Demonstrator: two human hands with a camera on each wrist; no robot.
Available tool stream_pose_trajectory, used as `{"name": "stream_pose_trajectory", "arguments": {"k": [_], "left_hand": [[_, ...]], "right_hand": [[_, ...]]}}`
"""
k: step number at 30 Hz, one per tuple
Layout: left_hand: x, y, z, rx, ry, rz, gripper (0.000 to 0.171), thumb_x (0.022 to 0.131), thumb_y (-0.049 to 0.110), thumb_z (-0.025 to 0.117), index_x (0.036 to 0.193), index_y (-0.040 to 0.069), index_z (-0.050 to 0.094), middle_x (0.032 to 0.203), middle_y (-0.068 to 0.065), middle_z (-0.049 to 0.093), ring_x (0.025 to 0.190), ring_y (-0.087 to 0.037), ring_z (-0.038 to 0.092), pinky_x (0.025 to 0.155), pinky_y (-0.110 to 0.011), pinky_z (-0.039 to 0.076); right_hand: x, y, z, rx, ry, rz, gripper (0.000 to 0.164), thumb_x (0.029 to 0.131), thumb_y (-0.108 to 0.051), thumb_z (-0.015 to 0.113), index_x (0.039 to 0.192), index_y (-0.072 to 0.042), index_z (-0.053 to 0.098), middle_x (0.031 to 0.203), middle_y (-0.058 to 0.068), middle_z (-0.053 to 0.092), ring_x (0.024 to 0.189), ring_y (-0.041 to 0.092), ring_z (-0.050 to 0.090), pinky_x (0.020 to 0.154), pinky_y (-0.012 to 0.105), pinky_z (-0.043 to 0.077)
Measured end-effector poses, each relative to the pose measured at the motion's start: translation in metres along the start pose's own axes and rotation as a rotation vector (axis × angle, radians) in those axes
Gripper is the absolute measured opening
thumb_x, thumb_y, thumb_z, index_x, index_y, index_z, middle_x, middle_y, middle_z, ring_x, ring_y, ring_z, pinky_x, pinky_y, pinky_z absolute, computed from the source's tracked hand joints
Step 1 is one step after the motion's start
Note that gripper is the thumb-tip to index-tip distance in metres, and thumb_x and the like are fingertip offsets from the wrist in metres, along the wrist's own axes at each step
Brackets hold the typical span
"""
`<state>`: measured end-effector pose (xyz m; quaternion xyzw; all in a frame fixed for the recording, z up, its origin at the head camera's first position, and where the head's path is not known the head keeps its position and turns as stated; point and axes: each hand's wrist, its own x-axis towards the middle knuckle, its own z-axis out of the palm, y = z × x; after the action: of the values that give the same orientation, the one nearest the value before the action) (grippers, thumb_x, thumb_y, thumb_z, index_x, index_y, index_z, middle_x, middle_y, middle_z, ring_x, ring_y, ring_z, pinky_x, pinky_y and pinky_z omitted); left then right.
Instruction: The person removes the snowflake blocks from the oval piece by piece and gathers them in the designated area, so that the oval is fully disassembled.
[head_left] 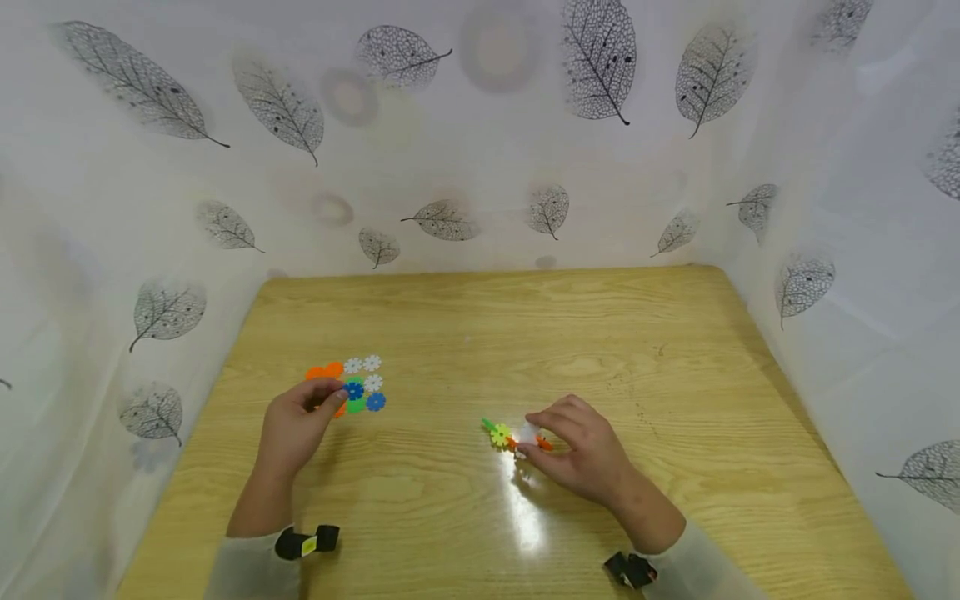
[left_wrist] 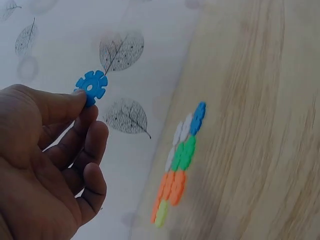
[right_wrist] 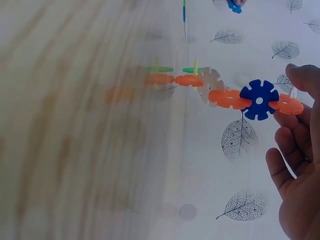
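My left hand [head_left: 288, 429] pinches a blue notched snowflake disc [left_wrist: 99, 86] between thumb and forefinger, raised above the loose discs. Between the thumb and fingers of my right hand [head_left: 592, 450] is one end of a chain of interlocked snowflake discs [right_wrist: 229, 98]. A white disc [head_left: 529, 432] sits at the gripped end, partly covered by the fingers. Along the chain come orange discs, a dark blue disc [right_wrist: 253, 106] and a clear whitish disc [right_wrist: 212, 80]; yellow and green discs [head_left: 500, 435] make up its far left end.
Loose discs lie in a close group at the table's left: orange [head_left: 333, 367], white [head_left: 372, 382], green [head_left: 356, 407], blue [head_left: 377, 402] and yellow [left_wrist: 160, 215]. A leaf-printed white curtain [head_left: 480, 150] encloses the wooden table [head_left: 465, 325] at the back and sides.
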<state>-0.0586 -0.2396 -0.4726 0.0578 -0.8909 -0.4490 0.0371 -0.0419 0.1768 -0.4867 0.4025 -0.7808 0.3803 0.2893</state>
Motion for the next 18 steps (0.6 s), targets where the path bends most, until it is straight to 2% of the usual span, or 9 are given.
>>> {"name": "stream_pose_trajectory", "arguments": {"k": [4, 8, 13, 18], "left_hand": [[0.001, -0.01, -0.008, 0.049, 0.029, -0.027, 0.032, 0.103, 0.036, 0.067, 0.115, 0.008, 0.075, 0.105, -0.007, 0.073, 0.092, -0.015, 0.063, 0.073, -0.021, 0.052], [0.002, -0.019, -0.013, 0.098, 0.041, -0.092, 0.033, 0.103, 0.035, 0.066, 0.116, 0.006, 0.074, 0.107, -0.01, 0.071, 0.094, -0.021, 0.062, 0.073, -0.022, 0.05], [0.004, -0.028, -0.018, 0.136, 0.04, -0.182, 0.034, 0.103, 0.033, 0.065, 0.12, 0.004, 0.072, 0.113, -0.015, 0.071, 0.102, -0.029, 0.063, 0.081, -0.033, 0.05], [0.004, -0.035, -0.021, 0.159, 0.05, -0.263, 0.036, 0.103, 0.032, 0.064, 0.122, 0.002, 0.071, 0.116, -0.018, 0.07, 0.104, -0.033, 0.063, 0.084, -0.042, 0.049]], "right_hand": [[0.001, 0.0, 0.001, -0.002, 0.006, -0.003, 0.031, 0.082, -0.022, 0.088, 0.104, -0.003, 0.077, 0.094, 0.003, 0.076, 0.083, 0.018, 0.067, 0.075, 0.03, 0.055], [0.0, 0.001, 0.001, -0.006, 0.014, -0.005, 0.031, 0.083, -0.023, 0.088, 0.103, -0.003, 0.077, 0.093, 0.003, 0.077, 0.082, 0.018, 0.067, 0.075, 0.03, 0.054], [0.001, 0.001, 0.002, 0.002, 0.017, -0.012, 0.031, 0.081, -0.021, 0.089, 0.103, -0.002, 0.077, 0.093, 0.003, 0.076, 0.081, 0.018, 0.067, 0.074, 0.031, 0.054], [0.0, 0.0, 0.001, 0.001, 0.023, -0.011, 0.03, 0.086, -0.026, 0.086, 0.103, -0.003, 0.077, 0.093, 0.003, 0.077, 0.081, 0.019, 0.067, 0.074, 0.032, 0.055]]}}
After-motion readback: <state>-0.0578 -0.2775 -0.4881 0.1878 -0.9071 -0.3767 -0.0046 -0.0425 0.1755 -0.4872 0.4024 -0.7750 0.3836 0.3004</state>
